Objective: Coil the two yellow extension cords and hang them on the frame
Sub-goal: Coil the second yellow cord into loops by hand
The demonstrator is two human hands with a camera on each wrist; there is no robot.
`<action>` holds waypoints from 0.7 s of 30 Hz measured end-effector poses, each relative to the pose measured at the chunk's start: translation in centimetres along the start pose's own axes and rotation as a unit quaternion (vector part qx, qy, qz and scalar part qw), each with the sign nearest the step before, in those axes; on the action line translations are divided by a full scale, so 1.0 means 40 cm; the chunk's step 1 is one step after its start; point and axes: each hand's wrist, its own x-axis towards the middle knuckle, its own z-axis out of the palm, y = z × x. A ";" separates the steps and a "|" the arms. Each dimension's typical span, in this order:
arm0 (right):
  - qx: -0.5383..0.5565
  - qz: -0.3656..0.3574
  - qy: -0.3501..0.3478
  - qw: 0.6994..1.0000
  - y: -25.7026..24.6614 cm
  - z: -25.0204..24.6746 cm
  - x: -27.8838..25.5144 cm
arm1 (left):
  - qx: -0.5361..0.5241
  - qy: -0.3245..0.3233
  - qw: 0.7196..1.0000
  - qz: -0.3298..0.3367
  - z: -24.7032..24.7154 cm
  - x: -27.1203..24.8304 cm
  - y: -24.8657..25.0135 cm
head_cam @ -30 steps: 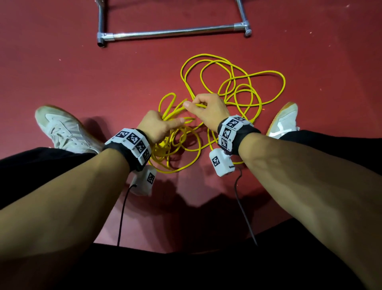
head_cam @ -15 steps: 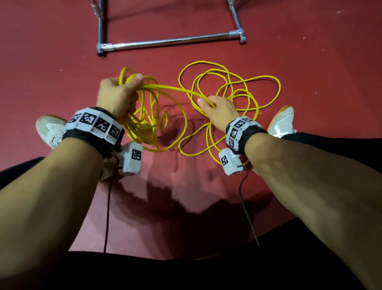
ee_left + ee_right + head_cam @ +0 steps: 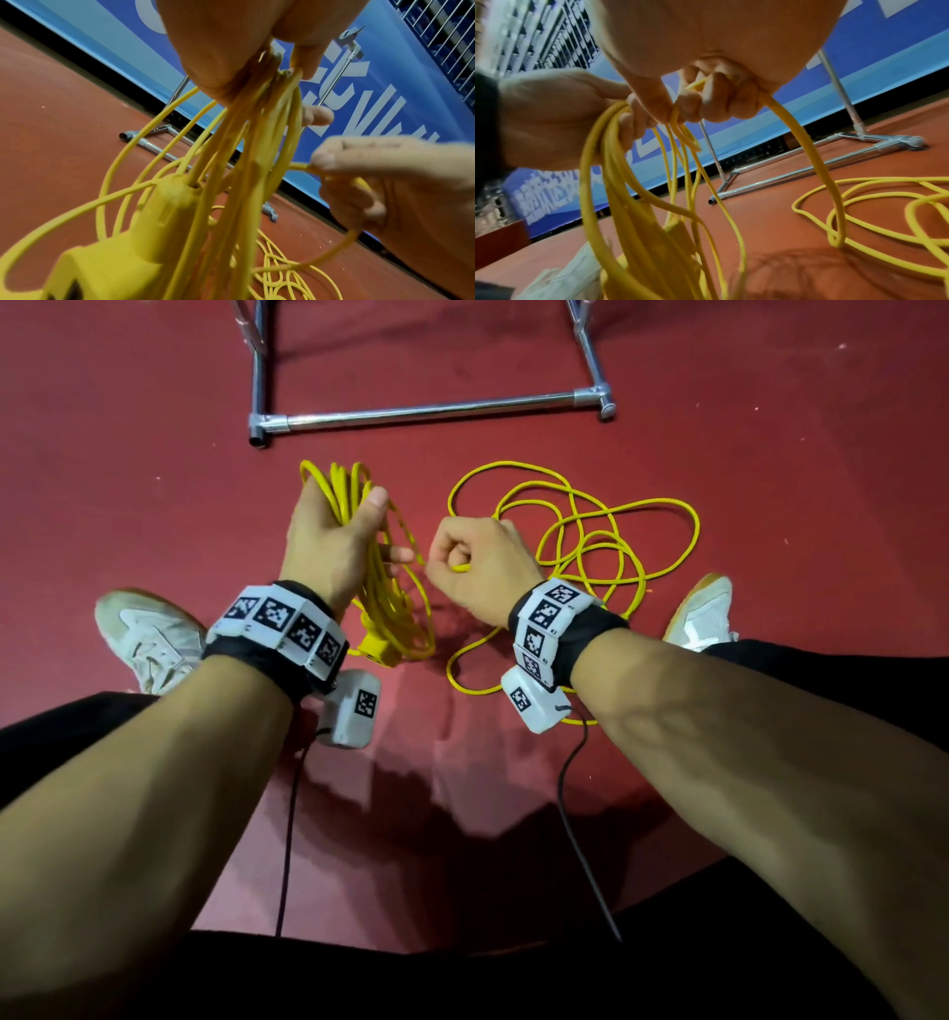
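My left hand [image 3: 334,531] grips a bundle of yellow cord loops [image 3: 395,603] that hang down from it, with the yellow socket block [image 3: 377,652] at the bottom; the block fills the lower left of the left wrist view [image 3: 123,249]. My right hand [image 3: 477,562] is curled round a strand of the same yellow cord [image 3: 805,146], close beside the left hand. The loose rest of the cord [image 3: 590,531] lies in tangled loops on the red floor to the right. The metal frame [image 3: 426,410] stands just beyond on the floor.
My two white shoes [image 3: 149,634] [image 3: 703,613] flank the cord on the red floor. Black cables hang from the wrist cameras [image 3: 354,706]. A blue banner wall [image 3: 859,67] stands behind the frame's uprights [image 3: 844,91].
My left hand has swung back toward the middle with the coil, and my right hand has risen to meet it, bringing another length of cord up from the floor pile.
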 end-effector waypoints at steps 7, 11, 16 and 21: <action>0.140 -0.088 -0.002 0.986 -0.050 -0.014 0.008 | 0.045 0.068 0.996 0.026 0.013 -0.026 -0.036; 0.202 -0.102 -0.019 0.974 -0.080 -0.013 0.013 | 0.133 0.113 0.984 0.017 0.016 -0.019 -0.038; 0.276 -0.052 -0.002 0.960 -0.075 0.017 0.019 | 0.100 0.138 0.985 -0.013 0.040 -0.029 -0.024; 0.234 -0.016 0.024 0.972 -0.059 0.041 0.007 | 0.057 0.145 0.986 -0.066 0.038 -0.029 -0.037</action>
